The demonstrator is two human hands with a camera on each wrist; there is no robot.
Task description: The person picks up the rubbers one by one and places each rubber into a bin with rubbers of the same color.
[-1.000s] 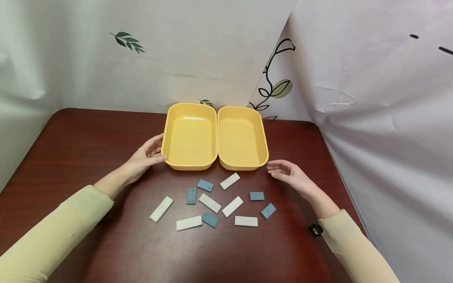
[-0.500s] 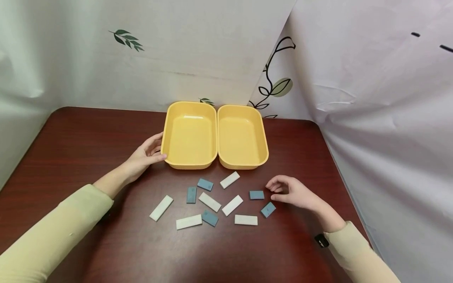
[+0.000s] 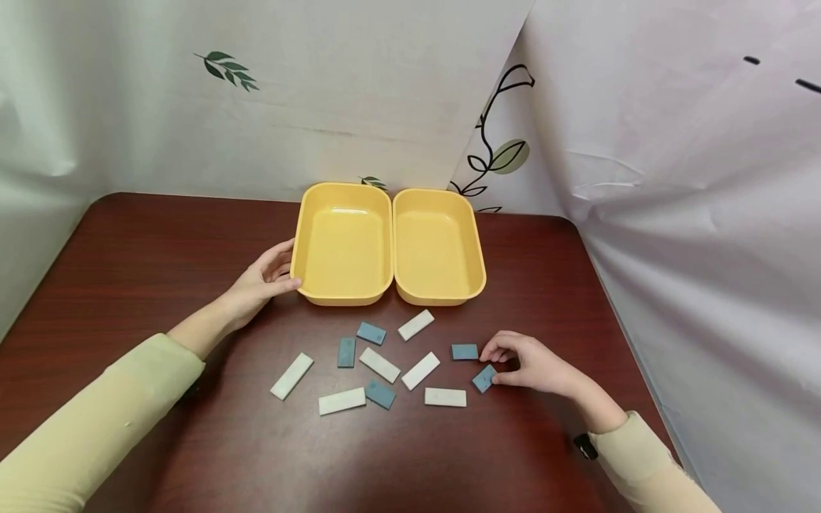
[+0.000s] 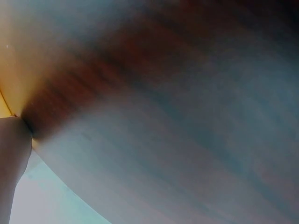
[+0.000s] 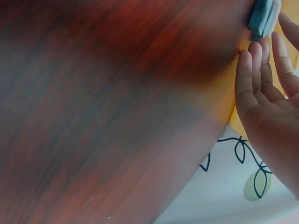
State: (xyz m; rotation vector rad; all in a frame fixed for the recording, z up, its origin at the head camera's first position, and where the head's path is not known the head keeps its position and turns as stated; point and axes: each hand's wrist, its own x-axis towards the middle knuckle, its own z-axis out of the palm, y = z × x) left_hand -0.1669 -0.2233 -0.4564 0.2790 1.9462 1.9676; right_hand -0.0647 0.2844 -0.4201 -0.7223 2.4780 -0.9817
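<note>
At the left yellow tray [image 3: 346, 256], my left hand [image 3: 253, 288] holds the near left corner, thumb at the rim and fingers along the outer wall. The left wrist view shows only part of this hand [image 4: 11, 163] beside the tray's yellow edge. My right hand [image 3: 529, 365] is over the right side of the scattered pieces, fingers slightly bent. Its thumb tip is right at the edge of a small blue-grey rectangular block [image 3: 484, 379]; its fingertips are beside another blue-grey block [image 3: 465, 352]. In the right wrist view the fingers [image 5: 254, 77] are loosely extended below blurred blocks.
A second yellow tray [image 3: 439, 249] stands against the first. Several longer white blocks, such as one nearby white block [image 3: 445, 397], and more blue-grey blocks [image 3: 380, 394] lie on the dark red-brown table [image 3: 359, 470]. White curtains [image 3: 359, 85] rise behind.
My right hand has come from beside the right tray's near corner down toward the viewer, to the two blue-grey blocks at right. My left hand has stayed at the left tray.
</note>
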